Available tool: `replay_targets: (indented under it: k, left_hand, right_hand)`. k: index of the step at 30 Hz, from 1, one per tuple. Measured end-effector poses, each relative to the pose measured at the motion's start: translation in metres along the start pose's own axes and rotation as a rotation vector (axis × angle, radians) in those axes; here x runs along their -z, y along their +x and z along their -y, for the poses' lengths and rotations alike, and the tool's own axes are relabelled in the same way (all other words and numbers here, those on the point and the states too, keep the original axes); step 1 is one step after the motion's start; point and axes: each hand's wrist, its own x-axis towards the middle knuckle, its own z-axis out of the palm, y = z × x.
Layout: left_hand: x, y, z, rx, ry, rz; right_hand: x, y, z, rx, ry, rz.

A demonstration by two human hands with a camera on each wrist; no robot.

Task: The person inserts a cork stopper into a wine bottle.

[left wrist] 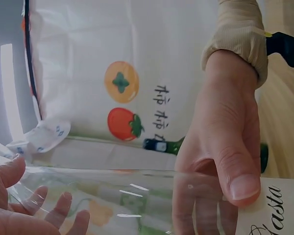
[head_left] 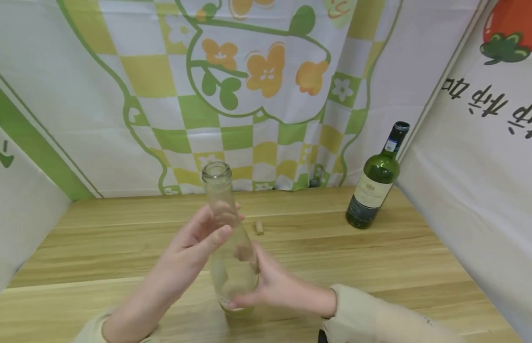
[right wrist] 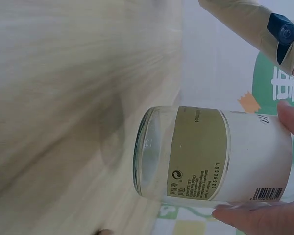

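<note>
A clear glass bottle (head_left: 233, 281) stands nearly upright in the head view, its mouth uncovered. My left hand (head_left: 197, 247) is around its neck, thumb on the near side and fingers behind the glass. Lower down, my right hand (head_left: 272, 281) grips the body from the right. The left wrist view shows the right thumb (left wrist: 242, 188) pressed by the edge of a label reading "asta". Seen from the right wrist, the label (right wrist: 196, 152) wraps the lower bottle, and the base (right wrist: 142, 152) appears slightly off the wooden table.
A small cork (head_left: 259, 227) lies on the wooden table (head_left: 313, 233) behind the clear bottle. Farther right stands a green wine bottle (head_left: 373, 186) with a cream and dark label. A patterned cloth (head_left: 257, 147) hangs along the table's back edge, with white walls at both sides.
</note>
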Motion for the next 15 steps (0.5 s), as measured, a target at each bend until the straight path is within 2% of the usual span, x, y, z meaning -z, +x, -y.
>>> replay_targets:
  k: [6,8,12,15]
  left_hand:
    - [-0.021,0.004,0.004,0.029,-0.026,0.034]
    - [-0.027,0.005,0.006,0.034,-0.040,0.040]
    - [-0.037,0.007,0.012,0.040,-0.058,0.051]
    - [-0.041,0.008,0.017,0.044,-0.063,0.055]
  right_hand:
    - [0.010,-0.020,-0.011,0.009,0.000,-0.040]
    - [0.013,-0.025,-0.013,0.044,0.006,-0.055]
    - [0.019,-0.033,-0.018,0.088,-0.012,-0.082]
    - [0.022,-0.037,-0.021,0.086,-0.031,-0.085]
